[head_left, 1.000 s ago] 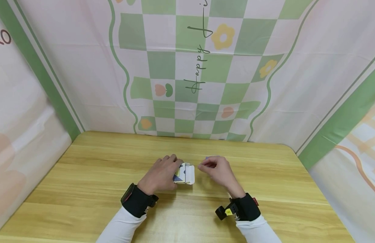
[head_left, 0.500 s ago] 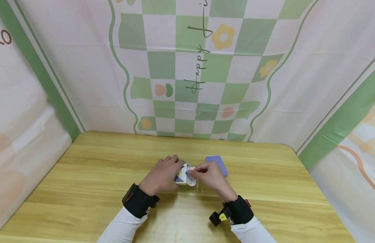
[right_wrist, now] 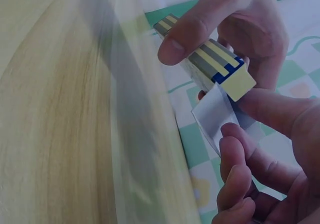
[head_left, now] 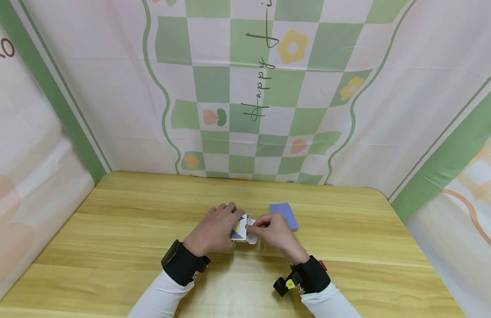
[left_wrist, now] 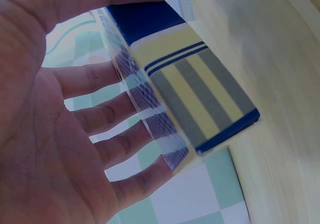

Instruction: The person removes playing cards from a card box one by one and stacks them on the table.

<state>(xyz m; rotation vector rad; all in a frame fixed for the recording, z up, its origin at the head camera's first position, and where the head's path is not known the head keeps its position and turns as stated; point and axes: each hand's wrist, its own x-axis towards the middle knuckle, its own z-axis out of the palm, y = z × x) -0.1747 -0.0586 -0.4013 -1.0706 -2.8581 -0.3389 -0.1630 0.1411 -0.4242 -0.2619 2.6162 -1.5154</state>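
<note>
As the left hand (head_left: 213, 229) clamps the card box (left_wrist: 190, 89) between thumb and fingers, presumably for steadiness, the right hand (head_left: 275, 230), nearly closed, pinches its flap (right_wrist: 214, 113) at three o'clock.

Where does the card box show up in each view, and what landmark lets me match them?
Head: below the picture's centre, the card box lies between the two hands.
Left wrist: upper middle to right of centre, striped side showing.
Right wrist: upper right, an open flap at its near end.
Shared landmark: the left hand, holding the box in all three.
</note>
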